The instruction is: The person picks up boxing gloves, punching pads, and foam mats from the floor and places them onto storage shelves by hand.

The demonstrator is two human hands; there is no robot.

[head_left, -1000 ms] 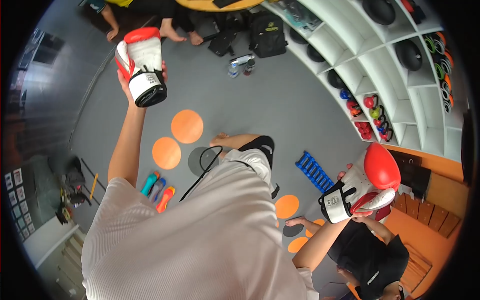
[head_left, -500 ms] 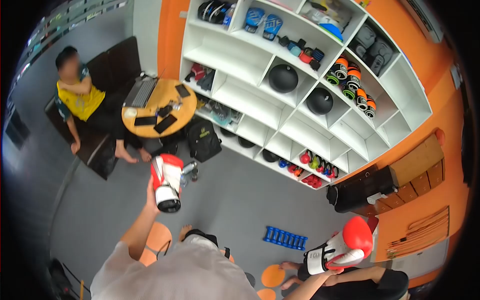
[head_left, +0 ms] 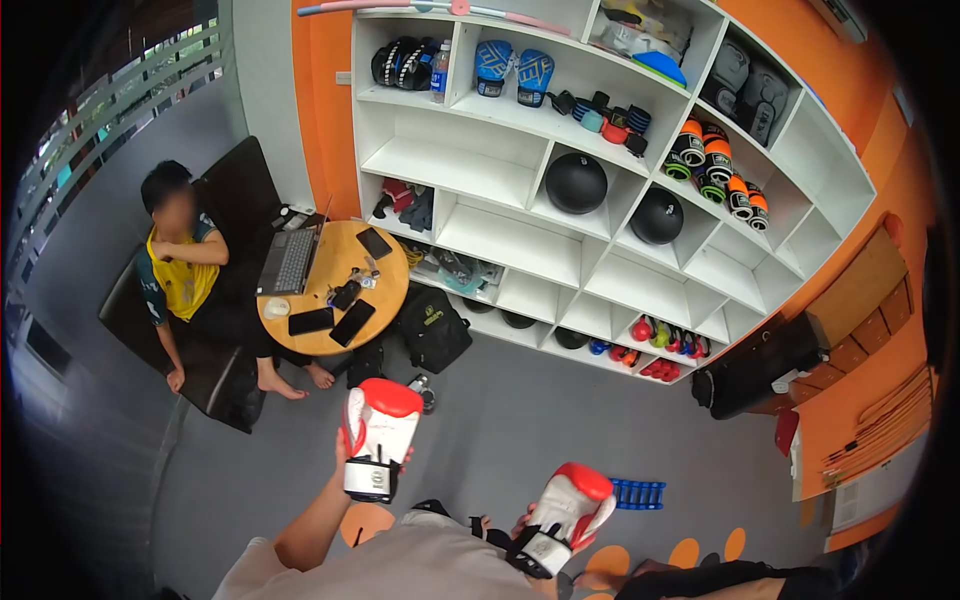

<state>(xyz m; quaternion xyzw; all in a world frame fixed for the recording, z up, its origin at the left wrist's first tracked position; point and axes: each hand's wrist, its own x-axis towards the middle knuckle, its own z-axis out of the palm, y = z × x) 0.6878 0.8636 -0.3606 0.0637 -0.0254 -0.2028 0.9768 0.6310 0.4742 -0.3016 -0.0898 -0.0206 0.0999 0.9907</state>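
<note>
In the head view, a red and white boxing glove (head_left: 388, 428) with a black and white cuff stands in front of me, its red end pointing away. My left hand (head_left: 343, 452) is closed round it from below, with fingers showing at both sides. A matching boxing glove (head_left: 572, 505) tilts to the right at the lower middle. My right hand (head_left: 521, 519) grips it, mostly hidden behind it. The two gloves are apart.
White shelves (head_left: 470, 158) hold blue gloves (head_left: 514, 72), black balls (head_left: 577, 183) and kettlebells (head_left: 662, 332). A seated person (head_left: 185, 260) is beside a round table (head_left: 335, 335) with a laptop (head_left: 290, 262). A blue ladder-like item (head_left: 638, 494) and a backpack (head_left: 435, 330) are on the floor. Another person's dark-clothed legs (head_left: 715, 582) show lower right.
The right-hand glove has come in from the far right, much closer to the left one. The left-hand glove sits lower and further right in view. My view has shifted too.
</note>
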